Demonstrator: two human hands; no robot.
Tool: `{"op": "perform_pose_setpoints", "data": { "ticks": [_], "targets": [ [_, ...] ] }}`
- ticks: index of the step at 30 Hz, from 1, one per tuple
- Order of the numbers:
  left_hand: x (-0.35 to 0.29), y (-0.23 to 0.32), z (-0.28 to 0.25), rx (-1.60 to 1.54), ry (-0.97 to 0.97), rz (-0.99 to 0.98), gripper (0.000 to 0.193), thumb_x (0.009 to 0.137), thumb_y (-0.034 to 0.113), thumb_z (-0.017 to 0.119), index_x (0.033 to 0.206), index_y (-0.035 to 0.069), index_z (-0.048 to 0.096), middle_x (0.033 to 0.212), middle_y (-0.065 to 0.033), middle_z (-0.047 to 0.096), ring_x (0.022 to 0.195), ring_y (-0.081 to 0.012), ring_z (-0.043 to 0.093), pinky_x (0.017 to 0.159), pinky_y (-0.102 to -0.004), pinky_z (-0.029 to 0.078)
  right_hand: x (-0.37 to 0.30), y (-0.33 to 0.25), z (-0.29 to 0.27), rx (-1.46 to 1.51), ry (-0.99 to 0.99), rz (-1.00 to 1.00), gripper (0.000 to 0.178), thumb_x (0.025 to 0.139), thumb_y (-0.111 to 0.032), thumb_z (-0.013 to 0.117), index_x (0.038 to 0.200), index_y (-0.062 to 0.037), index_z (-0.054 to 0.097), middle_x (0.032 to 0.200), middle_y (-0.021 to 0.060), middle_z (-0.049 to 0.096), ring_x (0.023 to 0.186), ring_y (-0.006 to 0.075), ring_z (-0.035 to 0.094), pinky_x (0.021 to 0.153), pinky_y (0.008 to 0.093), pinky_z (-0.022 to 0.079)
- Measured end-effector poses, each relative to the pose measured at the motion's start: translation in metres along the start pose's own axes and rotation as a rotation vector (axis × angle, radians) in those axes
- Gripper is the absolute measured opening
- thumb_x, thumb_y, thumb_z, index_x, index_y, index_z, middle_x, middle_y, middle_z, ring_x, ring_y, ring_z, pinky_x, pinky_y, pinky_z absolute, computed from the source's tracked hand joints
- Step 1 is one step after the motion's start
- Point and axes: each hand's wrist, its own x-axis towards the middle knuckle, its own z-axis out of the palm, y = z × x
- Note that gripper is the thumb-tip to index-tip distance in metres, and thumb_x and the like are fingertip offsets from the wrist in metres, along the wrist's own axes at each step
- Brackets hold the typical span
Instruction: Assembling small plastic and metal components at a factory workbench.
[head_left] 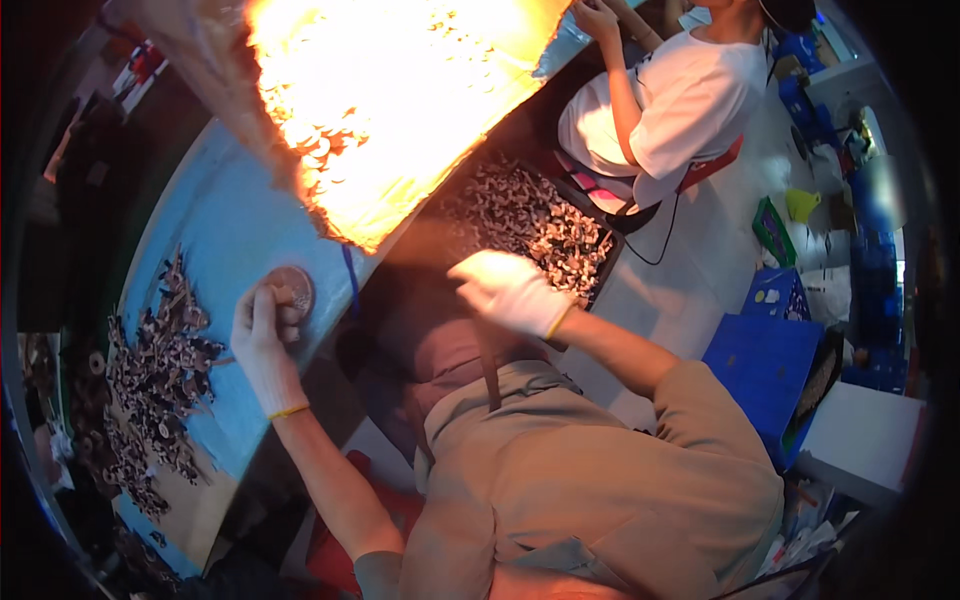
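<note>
While my gloved left hand point(268, 335) is gripping a round grey disc point(291, 288) on the blue table point(225, 225), my right hand point(510, 290), seemingly half-curled and empty, is hovering over the crate of small parts point(530, 215), so picking one looks next.

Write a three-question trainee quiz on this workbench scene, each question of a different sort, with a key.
1. True or false: the left hand rests on a round metal disc on the blue table.
2. Multiple choice: the right hand hovers nearest to A) a yellow funnel, B) the dark tray of small pale parts, C) a blue crate.
3. Fill in: the heap of dark small parts lies to the person's ____ of the left hand.

Key: 1 true; 2 B; 3 left.
</note>
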Motion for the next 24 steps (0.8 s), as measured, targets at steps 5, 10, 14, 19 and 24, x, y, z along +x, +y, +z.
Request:
{"op": "perform_pose_setpoints", "data": {
  "ticks": [5,10,14,19,24],
  "targets": [
    [-0.001,-0.001,0.002,0.029,-0.038,-0.010,0.034,0.108,0.027,0.068,0.126,-0.001,0.071,0.096,-0.0047,0.075,0.071,-0.0074,0.064,0.059,-0.0203,0.046,-0.048,0.109,-0.039,-0.579,-0.319,0.330,0.030,0.096,-0.020,0.069,0.123,-0.0079,0.067,0.115,0.0133,0.067,0.111,0.0359,0.064,0.097,0.0504,0.052],
    [-0.006,-0.002,0.012,-0.009,-0.006,0.021,0.041,0.110,0.024,0.065,0.139,-0.005,0.063,0.104,-0.0068,0.073,0.076,-0.0088,0.063,0.061,-0.0219,0.047,-0.051,0.145,-0.021,-0.640,-0.383,0.368,0.016,0.093,-0.013,0.066,0.106,-0.0056,0.072,0.117,0.0192,0.068,0.107,0.0363,0.070,0.092,0.0480,0.058],
    [-0.014,0.002,-0.004,0.095,0.018,0.075,0.036,0.111,0.024,0.061,0.131,-0.006,0.068,0.106,-0.0083,0.074,0.080,-0.0098,0.065,0.065,-0.0223,0.051,-0.044,0.152,0.001,-0.645,-0.300,0.182,0.011,0.090,-0.012,0.064,0.094,-0.0062,0.073,0.106,0.0181,0.068,0.100,0.0366,0.071,0.085,0.0475,0.059],
    [0.005,-0.018,-0.019,0.913,0.041,0.920,0.033,0.109,0.021,0.058,0.131,-0.002,0.070,0.113,-0.0126,0.073,0.097,-0.0199,0.072,0.086,-0.0311,0.059,-0.061,0.148,-0.008,-0.425,0.010,-0.148,0.023,0.080,-0.006,0.081,0.094,-0.0043,0.062,0.119,0.0216,0.068,0.101,0.0443,0.065,0.087,0.0537,0.054],
    [-0.045,0.014,-0.003,-0.067,0.209,0.152,0.051,0.107,0.030,0.065,0.141,-0.007,0.061,0.100,-0.0089,0.073,0.083,-0.0145,0.070,0.073,-0.0289,0.057,-0.058,0.127,-0.031,0.083,0.084,0.394,0.023,0.092,-0.009,0.074,0.112,-0.0027,0.064,0.104,0.0116,0.072,0.086,0.0207,0.069,0.079,0.0368,0.057]
  ]
}}
